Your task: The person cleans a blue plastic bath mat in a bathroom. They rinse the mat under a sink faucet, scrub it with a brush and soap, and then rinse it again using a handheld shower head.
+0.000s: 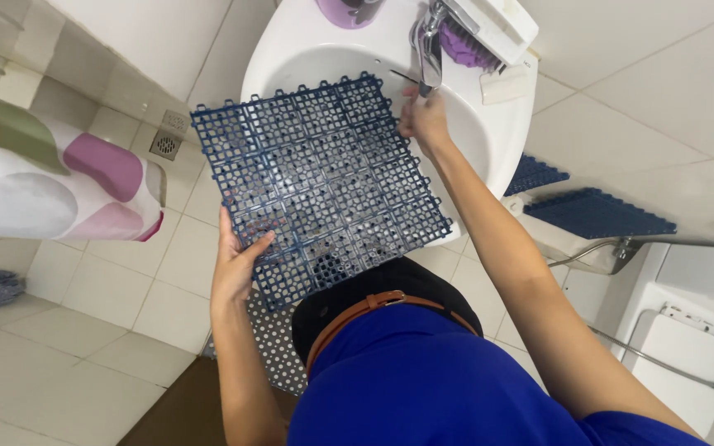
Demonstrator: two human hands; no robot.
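Observation:
A dark blue plastic grid mat lies tilted over the white sink. My left hand grips the mat's near left edge, thumb on top. My right hand holds the mat's far right edge, just below the chrome tap. The mat covers most of the basin.
Two more blue grid mats lean on the floor right of the sink. A patterned curtain hangs at left, near a floor drain. A purple brush sits on the sink's rim. A white toilet and a chrome hose stand at right.

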